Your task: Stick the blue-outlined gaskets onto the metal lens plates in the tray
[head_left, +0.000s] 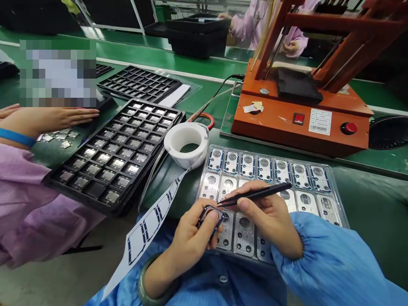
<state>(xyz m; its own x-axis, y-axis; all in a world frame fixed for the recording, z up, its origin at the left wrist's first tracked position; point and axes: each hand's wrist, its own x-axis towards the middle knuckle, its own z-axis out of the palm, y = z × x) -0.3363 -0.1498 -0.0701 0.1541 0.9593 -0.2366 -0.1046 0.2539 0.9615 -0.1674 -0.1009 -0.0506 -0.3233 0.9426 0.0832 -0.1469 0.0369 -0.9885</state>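
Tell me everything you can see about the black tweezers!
The tweezers are long, thin and black, with a dull finish, narrowing to fine pointed tips. They slant almost level above a clear plastic tray, pinched in the right hand. Their tips reach a small blue-edged frame in the left hand; touching it or not is hard to tell.

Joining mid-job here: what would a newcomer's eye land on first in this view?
The orange machine dominates the upper right. Nearest the camera, the right hand holds black tweezers up to a dark-edged frame in the left hand, above a clear tray of metal parts. At left, a black tray of small silver pieces lies beside a co-worker's hand.
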